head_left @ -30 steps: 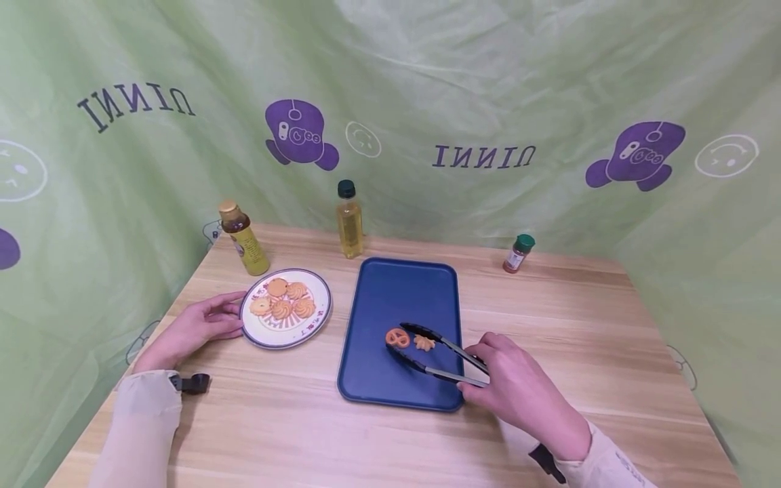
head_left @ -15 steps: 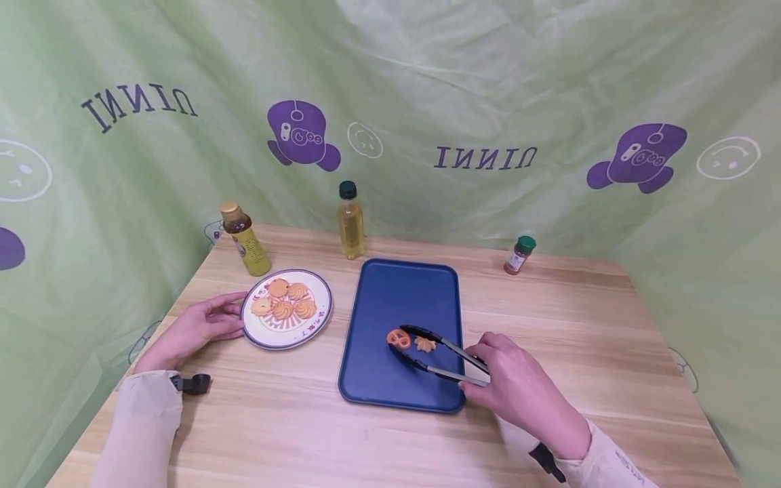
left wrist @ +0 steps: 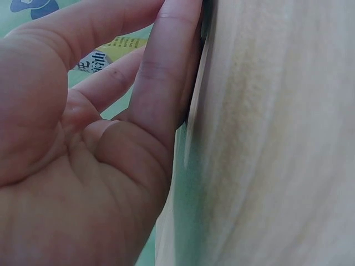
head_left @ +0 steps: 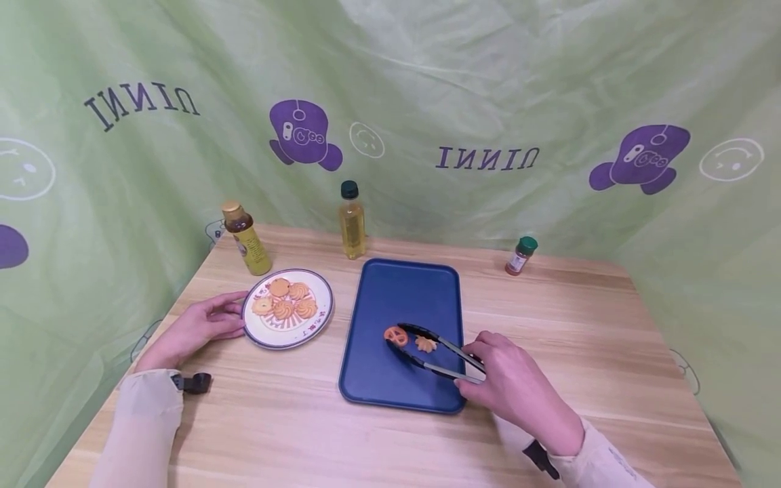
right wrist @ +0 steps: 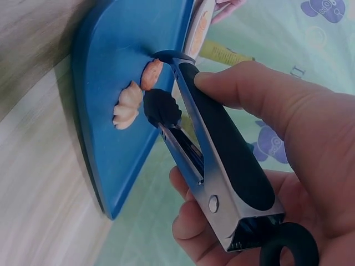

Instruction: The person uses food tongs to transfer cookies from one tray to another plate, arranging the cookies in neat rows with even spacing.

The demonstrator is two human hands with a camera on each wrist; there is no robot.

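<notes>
My right hand point(head_left: 515, 386) grips metal tongs point(head_left: 451, 373) over the right side of a blue tray point(head_left: 405, 291). Their black tips stand on either side of a pretzel-shaped cookie point(head_left: 396, 335), which lies at the ends of the tongs. Between the tong arms, a little to the right, sits a fluted cookie point(head_left: 426, 344); the right wrist view has this fluted cookie point(right wrist: 128, 105) beside the pretzel-shaped cookie point(right wrist: 151, 75). My left hand point(head_left: 198, 325) rests its fingers against the left rim of a white plate point(head_left: 308, 333) bearing several round and swirled cookies point(head_left: 283, 310). In the left wrist view, the left hand's fingers point(left wrist: 161, 61) extend fairly straight.
Behind the plate stands a gold-capped bottle point(head_left: 250, 247). An oil bottle point(head_left: 352, 227) with a dark cap is behind the tray, and a green-capped spice jar point(head_left: 518, 257) is at the back right. A green curtain point(head_left: 403, 81) hangs behind the wooden table point(head_left: 293, 420).
The tong tips have drawn slightly closer together around the pretzel-shaped cookie, which has shifted a little left. My left hand stays at the plate.
</notes>
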